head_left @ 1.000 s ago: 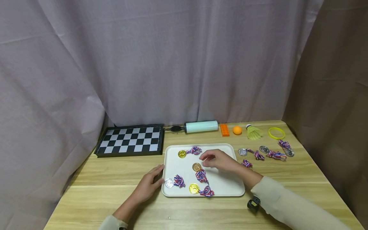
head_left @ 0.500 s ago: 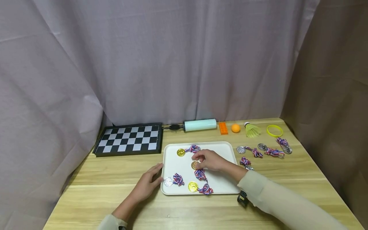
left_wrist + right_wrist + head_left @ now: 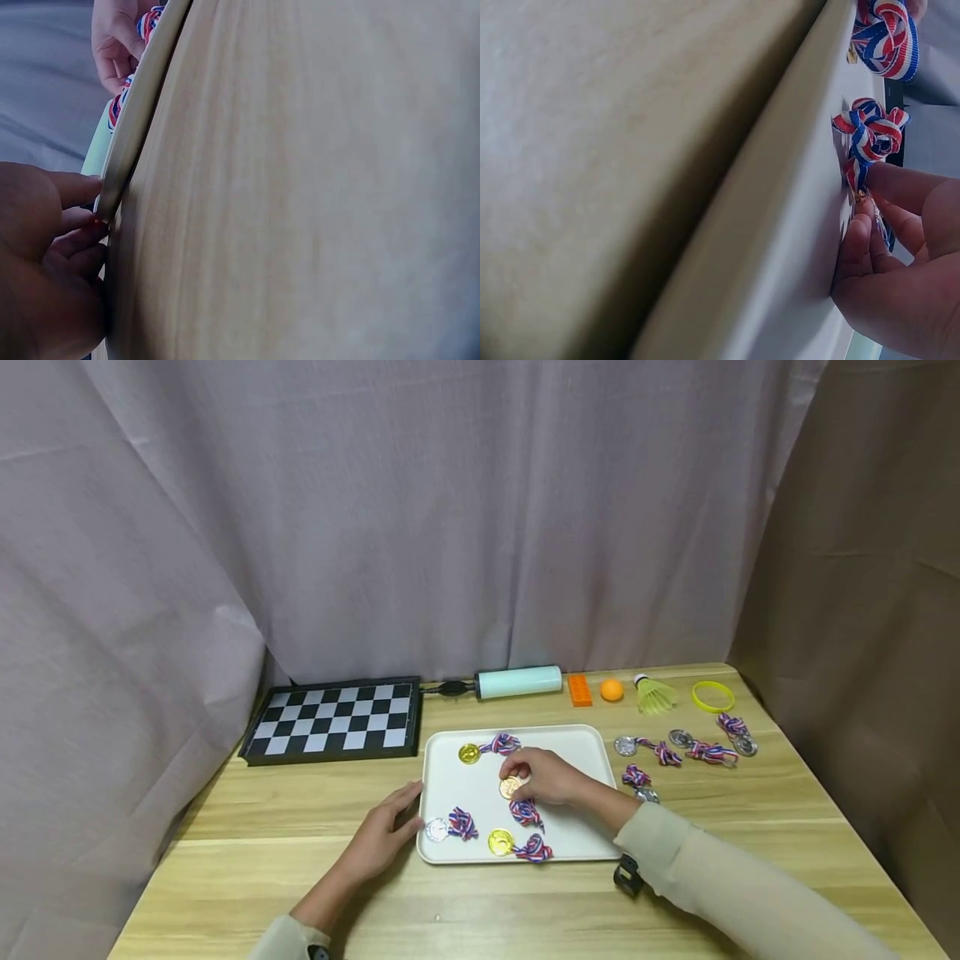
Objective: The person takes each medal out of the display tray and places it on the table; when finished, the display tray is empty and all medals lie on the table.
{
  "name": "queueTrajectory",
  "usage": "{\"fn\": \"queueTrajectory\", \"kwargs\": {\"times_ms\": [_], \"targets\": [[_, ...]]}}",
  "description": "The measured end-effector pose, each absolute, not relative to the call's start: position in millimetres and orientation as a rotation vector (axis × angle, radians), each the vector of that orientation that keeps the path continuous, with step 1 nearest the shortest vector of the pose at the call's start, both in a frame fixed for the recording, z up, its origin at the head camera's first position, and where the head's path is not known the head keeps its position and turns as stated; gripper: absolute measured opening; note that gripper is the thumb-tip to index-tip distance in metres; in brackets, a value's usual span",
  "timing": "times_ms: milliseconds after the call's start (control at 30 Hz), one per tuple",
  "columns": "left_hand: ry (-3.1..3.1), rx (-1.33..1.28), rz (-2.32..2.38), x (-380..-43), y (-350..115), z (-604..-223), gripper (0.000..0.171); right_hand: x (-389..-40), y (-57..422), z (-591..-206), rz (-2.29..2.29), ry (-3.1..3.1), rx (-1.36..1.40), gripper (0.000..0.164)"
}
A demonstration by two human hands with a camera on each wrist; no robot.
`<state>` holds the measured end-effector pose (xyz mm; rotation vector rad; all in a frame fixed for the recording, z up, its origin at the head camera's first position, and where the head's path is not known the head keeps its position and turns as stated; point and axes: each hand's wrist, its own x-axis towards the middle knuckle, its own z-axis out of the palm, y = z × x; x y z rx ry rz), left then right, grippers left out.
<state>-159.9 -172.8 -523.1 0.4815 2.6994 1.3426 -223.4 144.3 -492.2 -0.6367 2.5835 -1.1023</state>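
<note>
In the head view a bronze-coloured medal (image 3: 510,788) with a knotted red, white and blue ribbon (image 3: 527,813) lies on a white tray (image 3: 592,822). My right hand (image 3: 551,777) pinches this medal at its right side with thumb and fingers. The right wrist view shows the fingertips (image 3: 862,217) close under the ribbon's knot (image 3: 874,135). My left hand (image 3: 378,835) touches the tray's left rim with extended fingers. Also on the tray are a gold medal (image 3: 469,753) at the back, another gold medal (image 3: 501,842) in front and a silver medal (image 3: 437,830) at left.
Right of the tray lie several silver medals (image 3: 626,745) with ribbons. Along the back are a checkered board (image 3: 337,722), a pale green hand pump (image 3: 519,682), an orange block (image 3: 579,690), an orange ball (image 3: 611,690), a shuttlecock (image 3: 654,695) and a yellow ring (image 3: 712,697).
My right hand has moved left onto the bronze medal and taken hold of it. The left hand stays at the tray's rim. The whole view has shifted slightly.
</note>
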Motion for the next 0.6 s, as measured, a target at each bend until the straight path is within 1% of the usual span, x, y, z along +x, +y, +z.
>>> {"fn": "queueTrajectory", "kwargs": {"times_ms": [200, 467, 600], "targets": [[2.686, 0.469, 1.343, -158, -172, -522, 0.057, -222, 146, -494, -1.175, 2.543, -0.643, 0.033], [2.685, 0.454, 1.334, -160, -172, -520, 0.057, -221, 159, -486, -1.288, 2.420, -0.664, 0.022], [2.685, 0.455, 1.334, -161, -172, -519, 0.058, -218, 171, -478, -1.339, 2.369, -0.649, 0.022]]}}
